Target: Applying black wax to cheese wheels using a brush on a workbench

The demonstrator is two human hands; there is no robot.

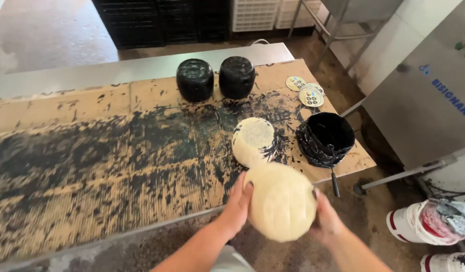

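I hold a pale round cheese wheel between both hands at the near edge of the table. My left hand presses its left side and my right hand grips its right side. Just beyond it a second pale wheel, smeared with black on one side, lies on cardboard stained with black paint. A black bucket of paint with a brush handle hanging over its rim stands to the right. Two black-coated wheels sit at the far side.
Round labels lie at the cardboard's far right corner. The steel table's edge runs in front of me. A grey machine stands to the right, with paint-spattered shoes of another person below it. Dark crates line the back.
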